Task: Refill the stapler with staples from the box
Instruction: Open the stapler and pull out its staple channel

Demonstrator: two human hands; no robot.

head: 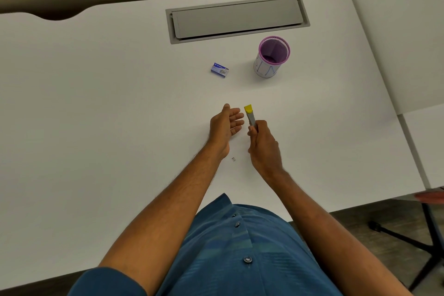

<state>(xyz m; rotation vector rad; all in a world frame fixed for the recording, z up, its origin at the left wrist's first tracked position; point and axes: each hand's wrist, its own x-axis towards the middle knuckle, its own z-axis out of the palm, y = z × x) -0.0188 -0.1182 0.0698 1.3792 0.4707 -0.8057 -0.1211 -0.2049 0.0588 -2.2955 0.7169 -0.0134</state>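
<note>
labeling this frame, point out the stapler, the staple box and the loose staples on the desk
stapler (249, 114), head view, on its grey body below the yellow tip
staple box (219, 70), head view, on its blue top face
loose staples (233, 159), head view, on the small metal strip

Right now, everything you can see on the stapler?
The stapler is a slim grey body with a yellow cap at the far end, plastic by the look of it. The right hand grips its near end, so that part is hidden; the yellow end points away from the person and tilts slightly left. It is held over the white desk, right beside the open left hand, which does not touch it. Whether it is open or loaded cannot be told.
</note>
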